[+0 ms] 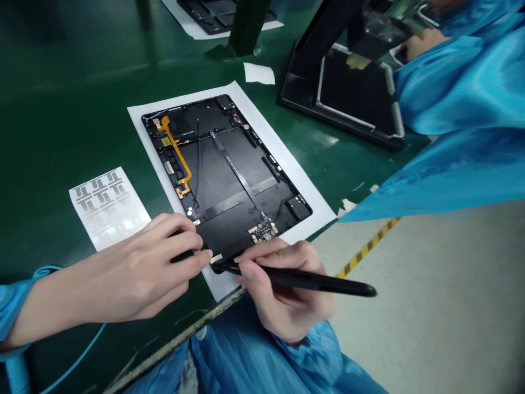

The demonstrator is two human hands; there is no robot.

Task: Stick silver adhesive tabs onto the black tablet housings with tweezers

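Left edge: the person's left forearm, in a blue smock sleeve (12, 306), lies over a green ESD bench mat (61, 137). A blue cord (74, 350) runs from the cuff across the mat. A sheet of silver foil pieces (107, 208) lies on the mat just beyond the left hand (135, 268).

The left hand's fingers (180, 235) are curled and close together at the lower edge of the open tablet rear housing (229, 175). A dark item shows beneath them; whether they grip it cannot be determined.

The housing lies flat on a white paper sheet (279, 148), its interior exposed, with an orange flex cable (177, 150) at the left side and a small gold-contact circuit board (262, 232) at the lower edge.

The right hand (283, 290) sits at the housing's lower corner, its fingers (262, 251) closed narrowly on a black spudger (311, 279), whose tip is at that corner.

Upper centre: a small white paper scrap (259, 74) lies on the mat, beside a black tilted fixture (348, 93).

Right: a co-worker's hand (424, 44) and blue sleeve (459, 82) are beyond the fixture. Yellow-and-black hazard tape (367, 249) marks the floor past the bench.
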